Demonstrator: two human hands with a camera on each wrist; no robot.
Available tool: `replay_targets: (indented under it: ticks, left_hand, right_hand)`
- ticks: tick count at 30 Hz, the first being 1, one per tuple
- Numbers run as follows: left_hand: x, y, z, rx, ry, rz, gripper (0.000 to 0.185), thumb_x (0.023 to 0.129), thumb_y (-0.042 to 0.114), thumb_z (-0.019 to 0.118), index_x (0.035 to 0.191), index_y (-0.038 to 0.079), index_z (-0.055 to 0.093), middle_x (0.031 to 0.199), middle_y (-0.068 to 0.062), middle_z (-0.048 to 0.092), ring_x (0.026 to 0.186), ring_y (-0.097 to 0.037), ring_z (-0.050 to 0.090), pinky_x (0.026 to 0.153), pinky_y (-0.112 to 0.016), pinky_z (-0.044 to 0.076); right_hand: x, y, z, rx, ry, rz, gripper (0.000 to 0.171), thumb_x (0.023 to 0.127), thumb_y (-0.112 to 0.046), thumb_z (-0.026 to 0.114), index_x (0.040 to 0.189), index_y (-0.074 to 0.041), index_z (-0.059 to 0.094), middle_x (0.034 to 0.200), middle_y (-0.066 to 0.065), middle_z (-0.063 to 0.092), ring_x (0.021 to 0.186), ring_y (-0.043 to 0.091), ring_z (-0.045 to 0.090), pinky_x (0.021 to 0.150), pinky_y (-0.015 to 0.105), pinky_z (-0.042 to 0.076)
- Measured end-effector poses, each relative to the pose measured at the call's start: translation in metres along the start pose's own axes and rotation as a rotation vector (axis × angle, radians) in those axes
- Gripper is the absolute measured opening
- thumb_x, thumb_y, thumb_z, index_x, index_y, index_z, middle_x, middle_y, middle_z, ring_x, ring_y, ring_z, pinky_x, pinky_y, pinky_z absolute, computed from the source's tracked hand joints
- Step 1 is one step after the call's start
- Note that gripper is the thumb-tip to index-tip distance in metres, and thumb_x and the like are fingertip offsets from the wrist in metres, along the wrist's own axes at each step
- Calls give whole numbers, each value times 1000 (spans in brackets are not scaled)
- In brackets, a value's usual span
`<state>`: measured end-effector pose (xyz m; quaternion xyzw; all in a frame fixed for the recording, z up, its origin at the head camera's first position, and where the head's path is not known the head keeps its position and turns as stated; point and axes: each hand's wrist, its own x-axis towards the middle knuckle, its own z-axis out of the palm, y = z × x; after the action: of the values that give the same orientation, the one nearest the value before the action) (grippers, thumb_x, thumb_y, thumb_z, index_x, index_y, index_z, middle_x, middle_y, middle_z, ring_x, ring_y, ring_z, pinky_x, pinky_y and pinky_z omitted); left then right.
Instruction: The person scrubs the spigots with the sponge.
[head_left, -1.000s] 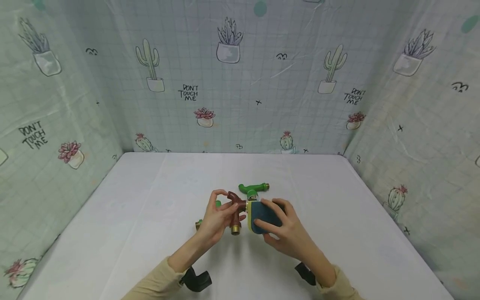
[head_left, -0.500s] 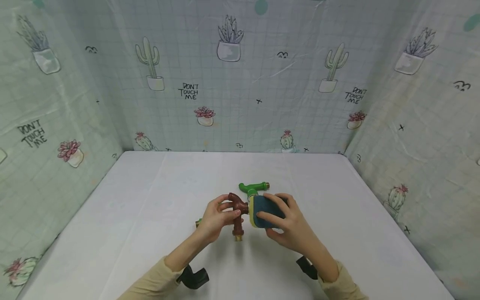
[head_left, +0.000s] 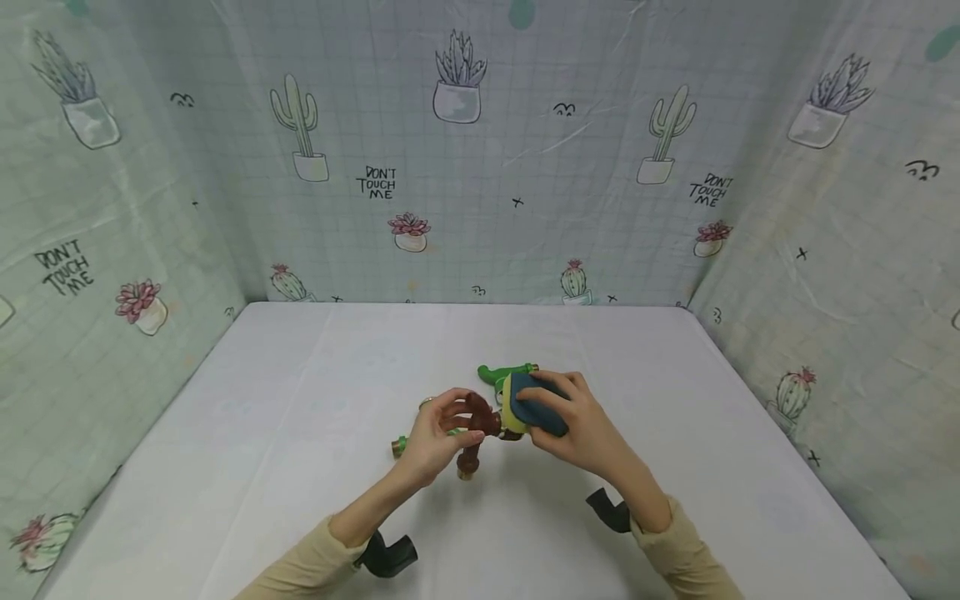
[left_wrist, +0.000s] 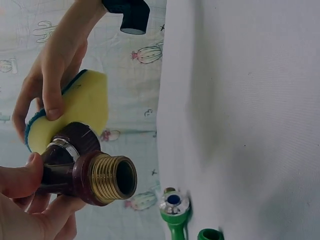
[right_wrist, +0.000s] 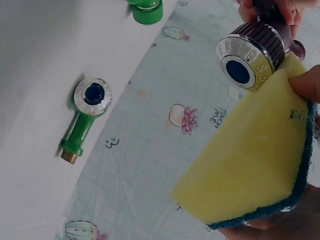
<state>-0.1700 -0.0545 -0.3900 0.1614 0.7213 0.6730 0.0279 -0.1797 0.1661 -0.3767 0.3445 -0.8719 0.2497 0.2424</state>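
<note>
A brown water tap (head_left: pixel 471 457) is gripped by my left hand (head_left: pixel 427 443), thumb on the near side and fingers behind. Its brass threaded end (left_wrist: pixel 112 178) faces the left wrist camera. My right hand (head_left: pixel 583 427) pinches a sponge (head_left: pixel 538 408), yellow foam with a blue scouring layer. Foam lies against the tap's ribbed handle (right_wrist: pixel 255 50), whose silver face with a blue centre shows in the right wrist view. Both are held above the white table. The right palm is largely hidden in the head view.
Behind the sponge lies a green tap (head_left: pixel 491 375); another green tap (head_left: pixel 399 447) is partly hidden by my left hand. Black bent pieces lie by each forearm, one at left (head_left: pixel 390 557), one at right (head_left: pixel 609 510). Patterned cloth walls enclose the white table (head_left: pixel 337 358).
The sponge has risen and tilted over the tap's handle, with my right hand moving farther from me. The tap has turned in my left hand, its lower end swinging left.
</note>
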Motion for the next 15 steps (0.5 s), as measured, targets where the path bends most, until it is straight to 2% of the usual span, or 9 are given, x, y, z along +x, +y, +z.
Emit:
replay_targets:
  ticks: [4,7,10,15]
  left_hand:
    - [-1,0,3,42,26,60,37,74,-10,63,109,2,55,105,-19,59,91,-27,59,79,-35,49]
    - [-2,0,5,53,69,70,37,74,-9,63,108,5,57,105,-16,60,94,-29,58,79,-37,49]
    - [-2,0,7,12,108,32,39,75,-9,62,111,4,55,107,-19,60,92,-30,60,77,-37,52]
    - [1,0,7,-136,166,-63,41,76,-11,59,114,-1,50,107,-25,57,83,-28,65,70,-33,54]
  right_hand:
    - [1,0,2,10,-3,57,38,73,-19,69,108,-24,58,124,12,51,100,25,44,71,44,51]
    - [0,-2,3,8,13,66,38,72,-18,70,109,-24,59,125,12,49,102,27,44,71,46,51]
    - [-1,-3,4,-6,42,34,40,70,-17,72,107,-24,59,126,12,48,103,26,42,72,45,51]
    - [-6,-4,9,-65,96,-62,44,65,-17,74,106,-23,60,127,14,45,104,27,39,74,45,50]
